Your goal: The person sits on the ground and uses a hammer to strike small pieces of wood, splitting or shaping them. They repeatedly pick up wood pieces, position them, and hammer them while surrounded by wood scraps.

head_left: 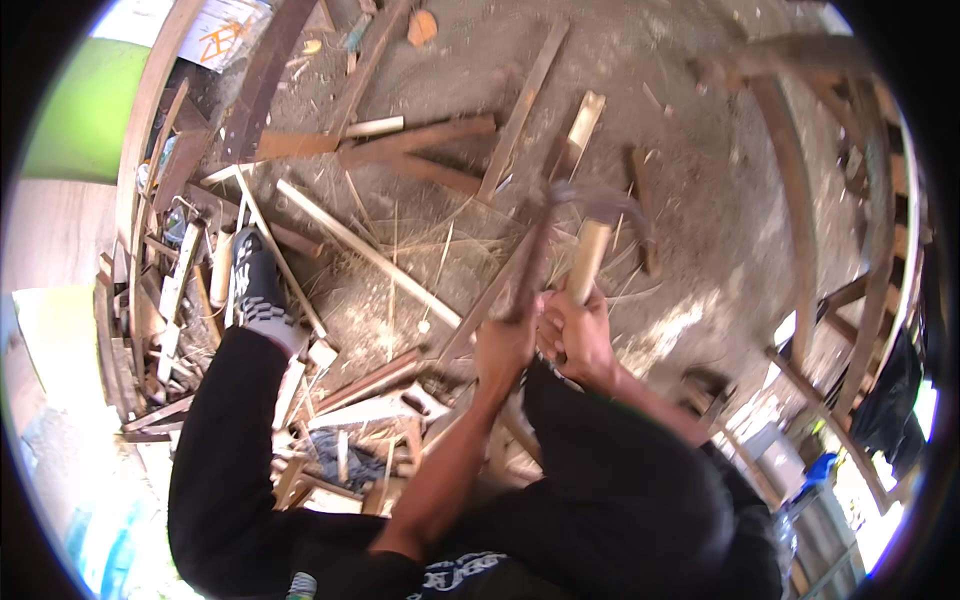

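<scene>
My left hand (504, 352) is wrapped around the dark handle of a hand tool (537, 255). Its curved, dark metal head arcs to the right at the top; motion blur hides whether it is a sickle or a hammer. Close beside it, my right hand (584, 335) grips a short pale wooden stick (590, 258), held upright under the curved head. Whether the head touches the stick I cannot tell. Both hands are together in front of my bent right knee. Beyond the tool, a pale-ended piece of wood (586, 120) lies on the dirt floor.
Wooden strips (365, 250), brown boards (425, 143) and shavings lie over the dirt floor (700, 180). Near my left foot (257, 275) offcuts are heaped. A pale handsaw-shaped piece (375, 411) lies between my legs. A wooden frame (790, 200) stands at the right.
</scene>
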`<state>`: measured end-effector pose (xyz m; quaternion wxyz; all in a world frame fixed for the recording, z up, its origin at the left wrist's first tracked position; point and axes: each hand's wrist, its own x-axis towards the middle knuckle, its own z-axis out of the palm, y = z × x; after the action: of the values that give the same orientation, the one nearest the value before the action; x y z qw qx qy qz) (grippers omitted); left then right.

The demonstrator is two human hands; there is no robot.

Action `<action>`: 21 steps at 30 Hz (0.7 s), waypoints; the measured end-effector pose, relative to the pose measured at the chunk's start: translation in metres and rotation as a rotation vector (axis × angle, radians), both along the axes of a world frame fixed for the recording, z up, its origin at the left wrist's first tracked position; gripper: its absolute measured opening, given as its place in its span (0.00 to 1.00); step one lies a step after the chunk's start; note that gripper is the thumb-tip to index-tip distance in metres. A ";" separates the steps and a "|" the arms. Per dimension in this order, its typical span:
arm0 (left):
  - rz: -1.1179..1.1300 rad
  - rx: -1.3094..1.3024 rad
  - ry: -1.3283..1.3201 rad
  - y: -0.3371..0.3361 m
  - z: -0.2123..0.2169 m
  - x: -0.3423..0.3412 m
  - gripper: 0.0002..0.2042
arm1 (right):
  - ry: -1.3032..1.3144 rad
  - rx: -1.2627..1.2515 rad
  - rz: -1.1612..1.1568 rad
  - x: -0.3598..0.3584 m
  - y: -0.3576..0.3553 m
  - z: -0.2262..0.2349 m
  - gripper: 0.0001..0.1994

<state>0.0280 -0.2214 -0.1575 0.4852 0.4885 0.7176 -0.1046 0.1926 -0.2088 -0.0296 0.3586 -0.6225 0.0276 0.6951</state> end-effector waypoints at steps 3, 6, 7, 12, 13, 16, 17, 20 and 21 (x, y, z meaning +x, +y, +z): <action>0.195 0.124 0.122 -0.013 -0.009 0.003 0.34 | -0.238 0.150 -0.018 0.035 0.018 0.001 0.08; 0.408 0.057 0.082 0.003 -0.006 -0.053 0.38 | -0.233 0.156 0.081 0.064 0.001 0.007 0.07; 0.444 0.001 0.017 0.013 -0.004 -0.058 0.40 | -0.212 0.116 0.114 0.068 -0.001 0.007 0.06; 0.373 0.099 -0.143 0.037 0.002 -0.047 0.40 | -0.161 -0.019 0.178 0.069 -0.016 -0.024 0.05; 0.347 0.121 -0.156 0.042 0.001 -0.045 0.39 | -0.269 0.007 0.258 0.070 -0.021 -0.034 0.04; 0.353 0.141 -0.240 0.051 -0.009 -0.026 0.36 | -0.710 0.223 0.520 0.090 -0.044 -0.079 0.09; 0.360 0.163 -0.281 0.059 -0.007 -0.016 0.36 | -0.839 0.277 0.572 0.091 -0.047 -0.085 0.11; 0.457 0.127 -0.428 0.088 0.017 0.019 0.25 | -1.105 0.312 0.684 0.091 -0.056 -0.088 0.15; 0.509 0.129 -0.496 0.098 0.025 0.030 0.23 | -1.110 0.257 0.692 0.086 -0.050 -0.080 0.15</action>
<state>0.0584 -0.1238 -0.1329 0.6233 0.3344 0.6817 0.1870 0.2789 -0.2592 -0.1095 0.1471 -0.8132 -0.4456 0.3442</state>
